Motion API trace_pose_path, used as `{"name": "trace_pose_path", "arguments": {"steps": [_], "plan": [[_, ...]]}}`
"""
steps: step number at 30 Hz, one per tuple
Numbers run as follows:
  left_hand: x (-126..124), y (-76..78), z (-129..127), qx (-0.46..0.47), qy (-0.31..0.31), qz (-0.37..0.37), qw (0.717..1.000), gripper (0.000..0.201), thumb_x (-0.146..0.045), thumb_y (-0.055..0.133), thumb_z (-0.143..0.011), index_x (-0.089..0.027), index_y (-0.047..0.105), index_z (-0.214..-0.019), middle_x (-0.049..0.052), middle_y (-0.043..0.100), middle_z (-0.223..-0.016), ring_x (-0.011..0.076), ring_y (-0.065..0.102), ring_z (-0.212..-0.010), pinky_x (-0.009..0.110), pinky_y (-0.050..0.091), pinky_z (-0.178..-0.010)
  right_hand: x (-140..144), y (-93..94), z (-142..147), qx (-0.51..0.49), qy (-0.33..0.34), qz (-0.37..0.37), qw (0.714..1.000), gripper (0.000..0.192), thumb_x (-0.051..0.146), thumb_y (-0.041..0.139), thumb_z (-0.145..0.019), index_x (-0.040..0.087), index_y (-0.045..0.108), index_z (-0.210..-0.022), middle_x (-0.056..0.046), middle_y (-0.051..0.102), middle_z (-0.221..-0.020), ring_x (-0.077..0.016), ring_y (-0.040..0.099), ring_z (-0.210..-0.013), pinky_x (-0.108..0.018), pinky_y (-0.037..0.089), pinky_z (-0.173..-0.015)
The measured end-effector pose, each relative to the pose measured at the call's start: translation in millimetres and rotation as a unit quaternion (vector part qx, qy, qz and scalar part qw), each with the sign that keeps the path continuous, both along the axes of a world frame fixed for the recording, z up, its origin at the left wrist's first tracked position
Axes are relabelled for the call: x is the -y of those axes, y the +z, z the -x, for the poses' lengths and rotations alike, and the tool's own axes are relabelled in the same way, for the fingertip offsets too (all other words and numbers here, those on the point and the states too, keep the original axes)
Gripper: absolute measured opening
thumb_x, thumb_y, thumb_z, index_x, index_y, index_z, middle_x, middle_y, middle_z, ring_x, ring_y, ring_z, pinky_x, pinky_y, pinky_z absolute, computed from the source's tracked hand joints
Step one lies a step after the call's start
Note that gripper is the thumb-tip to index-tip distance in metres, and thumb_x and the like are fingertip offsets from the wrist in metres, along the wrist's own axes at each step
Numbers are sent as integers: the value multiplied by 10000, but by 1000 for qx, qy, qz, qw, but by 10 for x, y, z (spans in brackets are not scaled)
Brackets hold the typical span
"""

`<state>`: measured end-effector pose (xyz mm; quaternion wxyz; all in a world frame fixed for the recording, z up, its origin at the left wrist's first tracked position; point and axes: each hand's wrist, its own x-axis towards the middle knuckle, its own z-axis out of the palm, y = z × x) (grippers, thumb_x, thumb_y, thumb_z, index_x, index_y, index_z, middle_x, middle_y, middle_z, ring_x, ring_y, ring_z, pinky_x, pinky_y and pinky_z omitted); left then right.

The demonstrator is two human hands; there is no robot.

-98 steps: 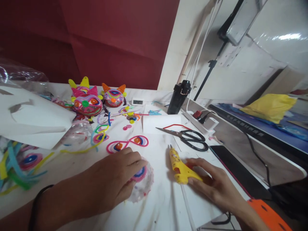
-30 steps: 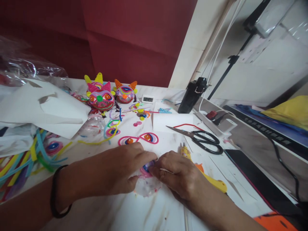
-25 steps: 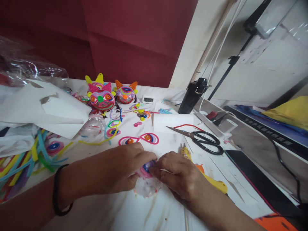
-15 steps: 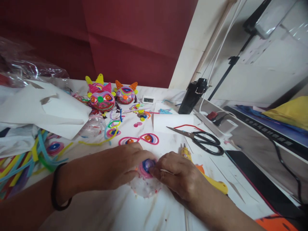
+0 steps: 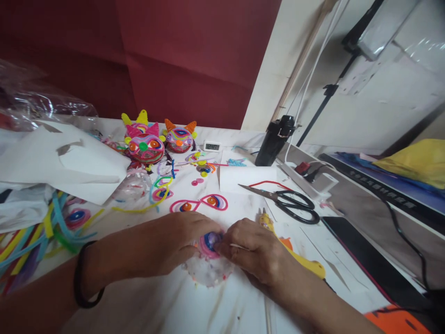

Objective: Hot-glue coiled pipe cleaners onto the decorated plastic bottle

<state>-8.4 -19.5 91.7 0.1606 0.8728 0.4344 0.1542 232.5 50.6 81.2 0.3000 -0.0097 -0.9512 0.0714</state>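
Near desk edge, centre: both hands meeting over one small craft piece.
Left hand: curled over the left side of the clear plastic dome, fingers closed on it, pinning it to the desk.
Right hand: fingertips pinched shut on the pink-and-blue spiral atop the dome, pressing it down.
Change over three seconds: right hand gone from the yellow glue gun to the spiral; glue gun now lying just behind the right wrist, untouched.
Change over last second: hardly any; same two-handed press, spiral a little more exposed between the fingers.
Likely meaning: gluing done for this piece, spiral being held until it sets; a judgement only.
Piece location: on the white desk, just in front of the pink double-eye loop.
Farther back: two finished horned faces, small digital clock, black bottle.
Right side: black scissors lying flat, well apart from both hands.
Left side: loose coloured pipe cleaners beside white paper sheets.
Left wrist: black band.
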Motion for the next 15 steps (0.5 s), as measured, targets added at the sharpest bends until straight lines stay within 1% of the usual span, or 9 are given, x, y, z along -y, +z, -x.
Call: {"name": "trace_pose_path", "arguments": {"steps": [3, 5, 7, 9, 11, 13, 15], "plan": [[8, -22, -10, 13, 0, 5, 1000, 561, -98, 567, -946, -296, 457, -1459, 34, 628, -1463, 233, 586, -1338, 363, 444, -1136, -37, 36, 12, 11, 21, -15, 1000, 448, 188, 354, -1130, 91, 735, -916, -90, 712, -776, -196, 620, -753, -332, 488, -673], [33, -25, -31, 23, 3, 10, 1000, 581, -95, 584, -933, -306, 452, -1458, 31, 626, -1456, 236, 589, -1326, 360, 449, -1121, -59, 71, 18, 26, 28, -7, 999, 490, 212, 309, -1141, 99, 724, -906, -81, 714, -786, -183, 614, -751, -316, 496, -675], [66, -13, -70, 31, 6, 14, 999, 553, -90, 584, -921, -299, 477, -1422, 37, 630, -1438, 248, 593, -1309, 361, 460, -1095, -76, 94, 15, 37, 40, 7, 998, 490, 211, 308, -1141, 93, 723, -910, -80, 725, -809, -177, 612, -758, -319, 503, -692], [90, 16, -117, 36, 11, 19, 999, 487, -68, 576, -892, -270, 529, -1333, 44, 649, -1384, 257, 607, -1266, 361, 472, -1059, -86, 101, -1, 33, 58, 8, 998, 424, 175, 379, -1124, 80, 738, -919, -89, 732, -824, -187, 620, -777, -339, 503, -711], [94, 51, -157, 35, 14, 29, 999, 399, -52, 576, -856, -241, 578, -1208, 46, 673, -1286, 257, 627, -1186, 358, 484, -1013, -81, 100, -29, 27, 61, 5, 998, 339, 131, 463, -1091, 83, 757, -930, -99, 737, -838, -202, 632, -803, -353, 499, -720], [79, 80, -179, 27, 13, 43, 999, 291, -66, 588, -849, -226, 604, -1091, 43, 677, -1178, 250, 639, -1090, 350, 500, -947, -61, 98, -61, 30, 46, 15, 998, 290, 103, 507, -1066, 92, 770, -946, -113, 743, -877, -211, 644, -826, -358, 497, -726], [59, 91, -182, 15, 11, 48, 999, 229, -85, 595, -859, -226, 613, -1038, 38, 664, -1124, 244, 635, -1031, 343, 504, -900, -32, 91, -90, 35, 29, 33, 998, 274, 74, 510, -1052, 94, 775, -987, -130, 744, -930, -219, 656, -859, -364, 500, -743]]}}
